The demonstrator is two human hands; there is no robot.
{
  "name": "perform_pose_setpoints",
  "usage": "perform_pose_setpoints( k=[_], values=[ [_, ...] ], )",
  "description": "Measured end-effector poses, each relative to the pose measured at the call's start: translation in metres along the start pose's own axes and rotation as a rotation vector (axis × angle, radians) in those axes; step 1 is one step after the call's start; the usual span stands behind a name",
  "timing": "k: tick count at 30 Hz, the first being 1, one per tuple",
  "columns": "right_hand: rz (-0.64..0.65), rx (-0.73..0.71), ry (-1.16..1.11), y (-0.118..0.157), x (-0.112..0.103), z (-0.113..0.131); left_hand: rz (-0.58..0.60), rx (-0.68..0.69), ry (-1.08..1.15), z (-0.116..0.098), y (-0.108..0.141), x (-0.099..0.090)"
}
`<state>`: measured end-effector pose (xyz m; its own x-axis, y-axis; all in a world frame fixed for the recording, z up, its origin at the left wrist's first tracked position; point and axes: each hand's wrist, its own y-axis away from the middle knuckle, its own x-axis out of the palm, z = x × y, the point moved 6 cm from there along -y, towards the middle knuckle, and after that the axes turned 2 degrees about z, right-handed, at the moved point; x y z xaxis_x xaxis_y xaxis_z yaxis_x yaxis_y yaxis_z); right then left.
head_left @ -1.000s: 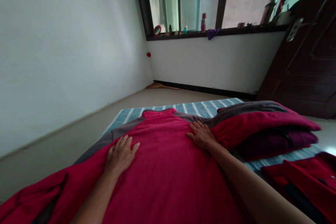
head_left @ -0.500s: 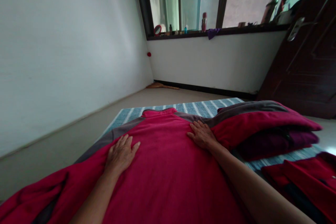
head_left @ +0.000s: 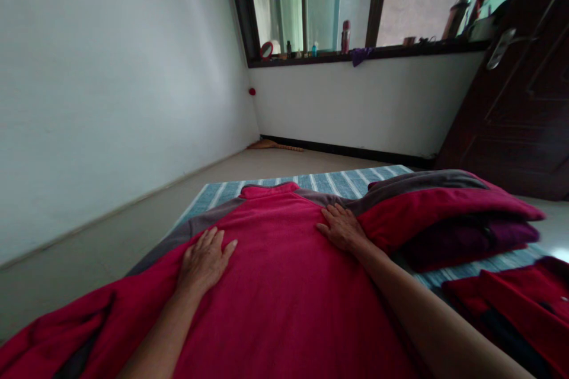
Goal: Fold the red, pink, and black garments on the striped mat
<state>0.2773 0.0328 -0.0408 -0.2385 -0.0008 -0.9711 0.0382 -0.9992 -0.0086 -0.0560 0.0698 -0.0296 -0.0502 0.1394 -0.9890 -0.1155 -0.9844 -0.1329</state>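
A pink fleece jacket (head_left: 275,284) with grey shoulders lies spread out, its collar at the far end. My left hand (head_left: 207,257) rests flat on its left chest side, fingers stretched out. On the right, near the grey shoulder, my right hand (head_left: 341,226) also lies flat with the fingers extended. Neither hand grips the cloth. The left sleeve runs down toward the lower left, and the right sleeve stretches over a stack of folded purple clothes (head_left: 471,243).
The jacket lies on a blue-and-white striped cloth (head_left: 347,179). Folded red clothes (head_left: 524,302) sit at the lower right. A broom (head_left: 271,144) lies on the floor by the wall. Bottles and a purple cloth (head_left: 361,56) are on the windowsill; a dark door (head_left: 511,112) stands at right.
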Motion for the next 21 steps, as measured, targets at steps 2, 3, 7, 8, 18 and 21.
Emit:
perform_pose_setpoints(
  k=[2,3,7,8,18,21],
  values=[
    [-0.004,0.001,0.000,-0.0001,0.0002,-0.0004,0.014,-0.004,-0.004,0.0008,-0.0005,0.0013],
    [-0.005,0.000,0.000,-0.0001,0.0003,-0.0005,0.019,-0.003,-0.004,0.0011,-0.0008,0.0020],
    [-0.003,-0.005,0.000,0.0002,0.0006,-0.0006,-0.017,0.010,0.004,0.0017,-0.0013,0.0013],
    [-0.002,-0.005,0.000,0.0002,0.0006,-0.0006,-0.026,0.014,0.004,0.0015,-0.0013,0.0009],
    [-0.008,-0.003,0.004,0.0003,-0.0001,-0.0003,-0.027,0.015,0.012,0.0020,-0.0013,0.0015],
    [-0.011,-0.008,0.006,0.0006,-0.0011,0.0004,-0.020,0.013,0.024,0.0019,-0.0009,0.0005]
  ],
)
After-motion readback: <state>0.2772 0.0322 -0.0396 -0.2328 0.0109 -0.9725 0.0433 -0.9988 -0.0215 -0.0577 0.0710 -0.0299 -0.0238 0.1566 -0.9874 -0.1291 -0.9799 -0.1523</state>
